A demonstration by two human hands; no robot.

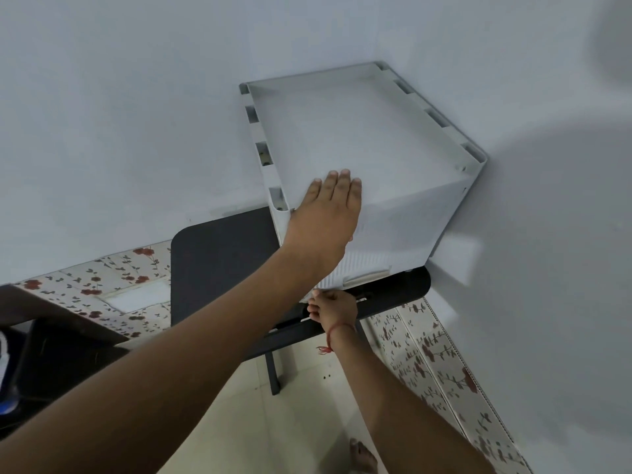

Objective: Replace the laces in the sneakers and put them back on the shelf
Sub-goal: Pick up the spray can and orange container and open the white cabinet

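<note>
Standing white shelf box (393,213), seemingly closed

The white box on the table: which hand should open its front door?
Probably the right hand. It is already low at the bottom front edge of the white box, fingers curled there. The left hand lies flat on the top front edge, better for steadying the box.

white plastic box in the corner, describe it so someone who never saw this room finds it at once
Look to the corner where the two pale grey walls meet: a dark table stands there. On it sits the white square plastic box, with a ribbed front, notched rim and recessed top. The left hand lies flat on its front edge; the right hand grips its bottom edge.
</note>
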